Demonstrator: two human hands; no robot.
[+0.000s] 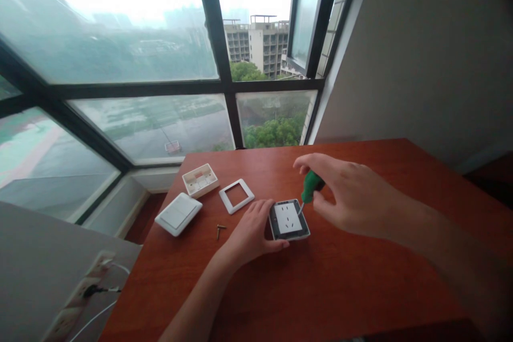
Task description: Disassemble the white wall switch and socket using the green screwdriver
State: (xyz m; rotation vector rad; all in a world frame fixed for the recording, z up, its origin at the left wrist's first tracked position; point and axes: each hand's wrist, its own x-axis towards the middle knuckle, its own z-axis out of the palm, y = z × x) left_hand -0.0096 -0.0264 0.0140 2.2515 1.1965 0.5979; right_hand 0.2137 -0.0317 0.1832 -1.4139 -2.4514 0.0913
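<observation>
A wall socket [287, 218] with a white slotted face and a dark surround lies on the table. My left hand [256, 230] grips it along its left side, thumb at the near edge and fingers at the far left corner. In my right hand [340, 189] is a screwdriver [310, 187] with a green and black handle. Its shaft slants down, and the tip meets the right side of the socket's dark surround. Whether a screw sits under the tip cannot be made out. Left of my left hand lie a few small brass-coloured screws [218, 230].
A white square cover frame [225, 202] lies beyond my left hand. Farther left are a white mounting box [201, 180] and a white wall switch [178, 215]. The reddish wooden table [360, 288] ends near the window. Wall outlets [82, 291] with a plug and cables are at lower left.
</observation>
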